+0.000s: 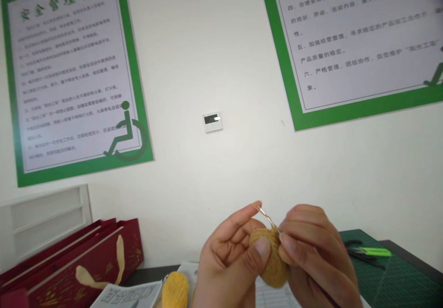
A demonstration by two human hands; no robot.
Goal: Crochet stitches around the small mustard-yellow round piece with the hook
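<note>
Between my two hands is a rounded tan crochet piece (276, 271). The thumb and fingers of my left hand (231, 257) pinch it from the left, and its index finger points up with a strand of yarn near the tip. My right hand (316, 252) is closed round a thin metal crochet hook (266, 214). The hook passes through the top edge of the piece, and its tip reaches toward my left index finger. Most of the handle is hidden by my right fingers. A yellow ball of yarn (175, 290) lies to the left, below my left hand.
Dark red gift bags (104, 264) stand at the left on the dark table. Printed sheets (129, 295) lie beside the yarn. On the right, a green cutting mat (401, 275) carries a bright green tool (374, 251) and dark-handled pliers (353, 242). Posters and a thermostat (212, 121) hang on the wall.
</note>
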